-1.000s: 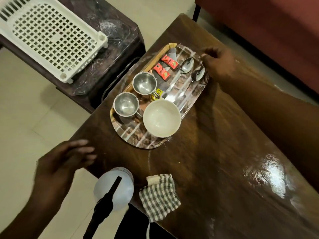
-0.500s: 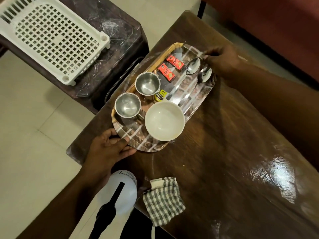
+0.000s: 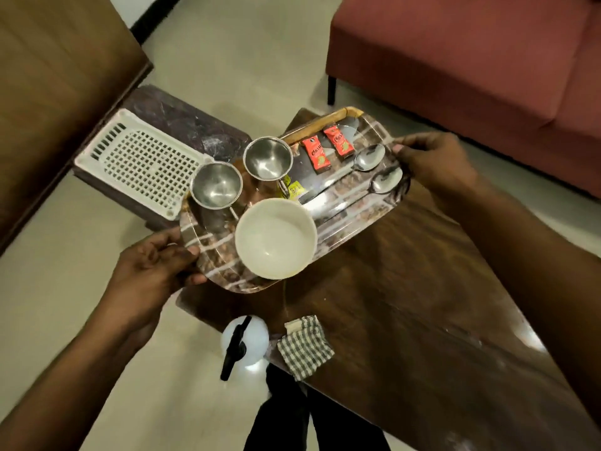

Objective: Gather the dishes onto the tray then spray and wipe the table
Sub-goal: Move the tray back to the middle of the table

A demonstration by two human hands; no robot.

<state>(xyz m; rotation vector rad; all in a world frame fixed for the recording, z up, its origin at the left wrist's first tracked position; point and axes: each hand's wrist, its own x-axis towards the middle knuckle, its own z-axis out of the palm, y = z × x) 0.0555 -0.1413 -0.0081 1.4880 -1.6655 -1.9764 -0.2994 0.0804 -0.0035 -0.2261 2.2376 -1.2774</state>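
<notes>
You hold the loaded tray at both ends, over the far corner of the bench.

Your left hand grips the tray's near end, its fingers curled round the rim beside the white bowl; your right hand pinches the far end, just beside the two spoons; the tray's left part juts past the bench edge, above the floor; on it also stand two steel cups and lie two red sachets; the spray bottle and the checked cloth sit side by side at the bench's near corner; a white plastic rack lies on the dark side table; a red sofa stands beyond.
</notes>
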